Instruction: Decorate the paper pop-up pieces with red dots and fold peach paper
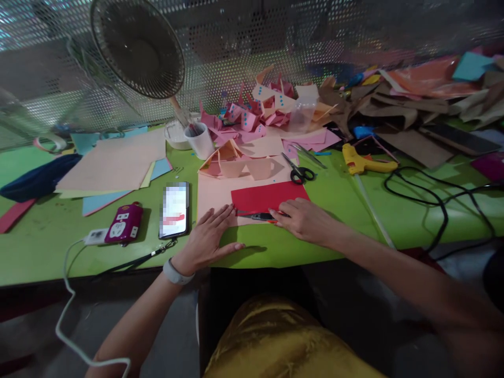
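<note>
Left hand is lying flat, fingers spread open, pressing down on the pale pink sheet at the near edge of the green tabletop, gripping nothing. Right hand is resting just right of it, fingers curled closed around a craft knife, which is lying low along the near edge of the red paper. Red paper is sitting on top of the pink sheet, mid-tabletop, between both hands and touching the knife.

A phone is lying left of the left hand, with a magenta power bank further left, white cable trailing off the near edge. Black scissors are sitting just beyond the red paper. A yellow glue gun is lying to the right, black cord looping near it. Folded pink paper pieces are piling up at the far side, beside a white cup. A fan is standing at far left above stacked paper sheets.
</note>
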